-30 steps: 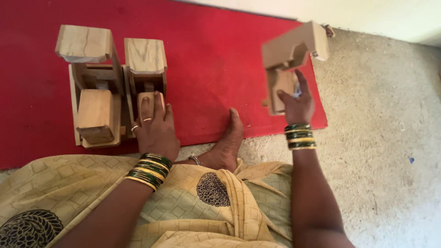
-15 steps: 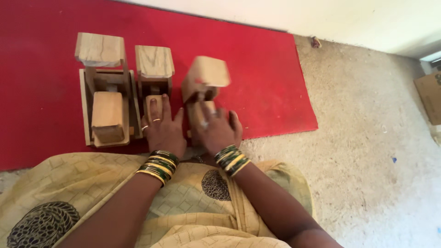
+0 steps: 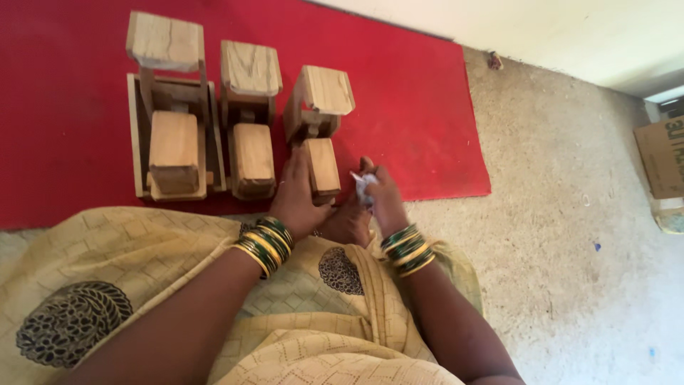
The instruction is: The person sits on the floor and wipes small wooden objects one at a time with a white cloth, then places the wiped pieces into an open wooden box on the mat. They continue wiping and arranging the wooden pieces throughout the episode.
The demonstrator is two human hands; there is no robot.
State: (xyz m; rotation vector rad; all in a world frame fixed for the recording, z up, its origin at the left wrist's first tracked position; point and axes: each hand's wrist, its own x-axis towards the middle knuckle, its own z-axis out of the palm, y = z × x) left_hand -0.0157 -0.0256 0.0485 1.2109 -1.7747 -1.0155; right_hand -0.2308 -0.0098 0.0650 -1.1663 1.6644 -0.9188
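Three wooden block assemblies stand in a row on the red mat (image 3: 413,107), near its front edge. The left hand (image 3: 298,199) rests loosely open against the rightmost wooden piece (image 3: 318,135). Beside it, the right hand (image 3: 381,199) pinches a crumpled white scrap (image 3: 362,187). Speckled concrete floor (image 3: 563,235) stretches right to a cardboard box (image 3: 661,160).

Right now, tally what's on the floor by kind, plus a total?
Wooden block pieces: 3, at and, in a row on the mat
Red mat: 1
Cardboard box, at the right edge: 1
Crumpled white scrap in the right hand: 1
Total: 6
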